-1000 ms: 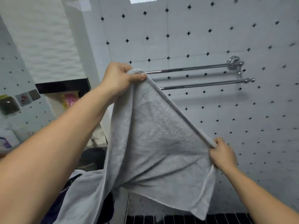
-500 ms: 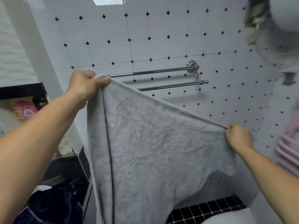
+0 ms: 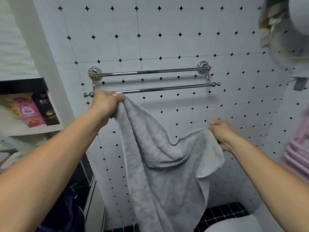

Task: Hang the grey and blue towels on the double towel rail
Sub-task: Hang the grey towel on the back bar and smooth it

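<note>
2 hands are gripping a fluffy grey towel (image 3: 160, 164): left hand (image 3: 105, 104) bunching a corner beside the chrome double towel rail (image 3: 150, 81), right hand (image 3: 220, 133) pinching the sagging edge lower right.

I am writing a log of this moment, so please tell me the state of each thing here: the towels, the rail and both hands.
grey towel, off the rail, held up by both hands, sagging between them.
double towel rail, no towel hung over either bar.
left hand, grips a towel corner at the left end of the front bar.
right hand, grips the towel's edge lower, apart from the rail.
dark blue cloth, lies low at the left, not hung.
</note>
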Motion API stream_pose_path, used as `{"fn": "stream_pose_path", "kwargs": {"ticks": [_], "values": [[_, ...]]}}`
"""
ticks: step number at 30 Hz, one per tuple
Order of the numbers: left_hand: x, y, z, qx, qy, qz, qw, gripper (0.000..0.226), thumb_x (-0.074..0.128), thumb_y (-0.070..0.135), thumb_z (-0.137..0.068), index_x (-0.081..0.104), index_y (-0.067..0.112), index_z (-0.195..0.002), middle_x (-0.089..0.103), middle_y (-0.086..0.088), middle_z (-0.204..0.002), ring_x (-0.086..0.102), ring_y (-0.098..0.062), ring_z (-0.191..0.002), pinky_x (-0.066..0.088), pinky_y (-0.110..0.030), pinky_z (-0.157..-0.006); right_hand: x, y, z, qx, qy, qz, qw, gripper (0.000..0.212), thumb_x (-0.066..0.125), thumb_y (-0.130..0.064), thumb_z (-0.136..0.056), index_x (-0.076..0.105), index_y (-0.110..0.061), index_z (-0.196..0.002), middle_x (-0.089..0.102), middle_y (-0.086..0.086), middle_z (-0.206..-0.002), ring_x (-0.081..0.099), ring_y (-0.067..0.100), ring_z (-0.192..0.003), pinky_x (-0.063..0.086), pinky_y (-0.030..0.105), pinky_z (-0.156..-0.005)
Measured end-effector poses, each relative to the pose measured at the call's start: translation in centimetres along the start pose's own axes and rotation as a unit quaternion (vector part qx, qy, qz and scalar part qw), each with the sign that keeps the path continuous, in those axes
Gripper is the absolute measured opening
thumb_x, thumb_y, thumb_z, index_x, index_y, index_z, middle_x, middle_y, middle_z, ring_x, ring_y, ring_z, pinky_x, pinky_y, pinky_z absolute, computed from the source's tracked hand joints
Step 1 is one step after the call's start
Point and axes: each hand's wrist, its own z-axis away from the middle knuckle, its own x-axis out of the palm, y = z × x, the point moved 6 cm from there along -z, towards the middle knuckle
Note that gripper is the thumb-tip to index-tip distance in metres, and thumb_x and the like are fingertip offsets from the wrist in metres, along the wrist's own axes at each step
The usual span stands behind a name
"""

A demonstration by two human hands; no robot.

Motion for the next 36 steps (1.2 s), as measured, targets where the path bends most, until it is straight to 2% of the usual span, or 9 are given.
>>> {"fn": "stream_pose_path", "kwargs": {"ticks": [2, 6, 10, 15, 20, 27, 31, 33, 36], "values": [[1.9, -2.0, 1.5, -0.032, -0.042, 0.019, 0.998, 0.010, 0.069, 0.019, -0.085, 0.063, 0.011, -0.082, 0.061, -0.009, -0.069, 0.056, -0.020, -0.061, 0.047, -0.027, -0.053, 4.2, -2.1, 2.1, 0.010, -0.103, -0.170, 0.980, 0.020, 0.049, 0.010, -0.091, 0.059, -0.003, -0.103, 0.067, 0.014, -0.078, 0.067, 0.022, -0.059, 0.056, 0.030, -0.053], [4.6, -4.8, 4.5, -0.083, -0.103, 0.077, 0.988, 0.015, 0.069, 0.020, -0.087, 0.063, 0.012, -0.075, 0.064, 0.000, -0.058, 0.058, -0.015, -0.051, 0.048, -0.021, -0.050, 10.2, -5.7, 6.3, -0.033, -0.233, -0.242, 0.941, 0.037, 0.049, 0.022, -0.081, 0.067, -0.001, -0.105, 0.073, 0.016, -0.086, 0.072, 0.021, -0.073, 0.060, 0.029, -0.069], [5.8, -5.3, 6.7, -0.091, -0.142, 0.161, 0.973, 0.021, 0.068, 0.017, -0.088, 0.070, 0.014, -0.068, 0.072, -0.001, -0.064, 0.065, -0.012, -0.053, 0.048, -0.018, -0.048, 13.4, -7.3, 9.2, -0.158, -0.235, -0.118, 0.952, 0.056, 0.067, 0.019, -0.070, 0.064, -0.010, -0.118, 0.077, 0.009, -0.091, 0.073, 0.016, -0.087, 0.056, 0.022, -0.077], [5.7, -5.8, 8.2, -0.096, -0.175, 0.195, 0.960, 0.034, 0.063, 0.017, -0.091, 0.072, 0.014, -0.059, 0.069, -0.001, -0.058, 0.061, -0.011, -0.047, 0.045, -0.016, -0.045, 15.6, -8.1, 11.5, -0.313, -0.100, 0.145, 0.933, 0.063, 0.088, -0.027, -0.057, 0.064, -0.024, -0.115, 0.061, -0.008, -0.093, 0.058, 0.002, -0.072, 0.049, 0.021, -0.078], [5.5, -6.2, 8.7, -0.092, -0.199, 0.205, 0.954, 0.019, 0.061, 0.014, -0.092, 0.073, 0.002, -0.082, 0.071, -0.008, -0.071, 0.067, -0.016, -0.062, 0.055, -0.025, -0.060, 16.2, -8.7, 12.3, -0.408, -0.021, 0.178, 0.895, 0.035, 0.086, -0.029, -0.065, 0.072, -0.018, -0.096, 0.063, -0.003, -0.094, 0.060, 0.010, -0.084, 0.042, 0.011, -0.075], [3.4, -7.6, 7.4, -0.120, -0.163, 0.219, 0.954, 0.018, 0.059, 0.008, -0.093, 0.074, -0.003, -0.089, 0.075, -0.017, -0.086, 0.072, -0.025, -0.075, 0.061, -0.033, -0.071, 17.1, -7.6, 11.9, -0.399, -0.202, 0.281, 0.849, 0.070, 0.085, -0.023, -0.068, 0.058, -0.017, -0.133, 0.046, -0.014, -0.097, 0.051, 0.000, -0.076, 0.036, 0.002, -0.076], [3.4, -8.0, 7.4, -0.125, -0.171, 0.230, 0.950, 0.015, 0.066, 0.009, -0.088, 0.074, 0.002, -0.079, 0.075, -0.013, -0.077, 0.072, -0.021, -0.069, 0.058, -0.028, -0.061, 16.4, -9.1, 12.7, -0.475, -0.081, 0.248, 0.840, 0.019, 0.082, -0.023, -0.071, 0.076, -0.017, -0.089, 0.059, -0.008, -0.083, 0.056, 0.012, -0.075, 0.036, 0.007, -0.070], [3.1, -8.1, 7.4, -0.113, -0.170, 0.221, 0.954, 0.015, 0.070, 0.011, -0.086, 0.076, 0.006, -0.073, 0.074, -0.011, -0.075, 0.071, -0.021, -0.069, 0.057, -0.028, -0.062, 16.1, -9.5, 12.7, -0.459, -0.049, 0.221, 0.859, 0.015, 0.082, -0.031, -0.070, 0.073, -0.018, -0.072, 0.066, -0.006, -0.074, 0.059, 0.013, -0.069, 0.044, 0.023, -0.067], [2.6, -8.1, 7.2, -0.091, -0.167, 0.191, 0.963, 0.016, 0.072, 0.015, -0.085, 0.076, 0.011, -0.069, 0.074, -0.008, -0.074, 0.069, -0.018, -0.069, 0.058, -0.030, -0.064, 15.2, -9.7, 11.8, -0.386, -0.017, 0.167, 0.907, 0.021, 0.080, -0.041, -0.068, 0.068, -0.024, -0.063, 0.066, -0.010, -0.063, 0.060, 0.005, -0.064, 0.046, 0.023, -0.061]]}}
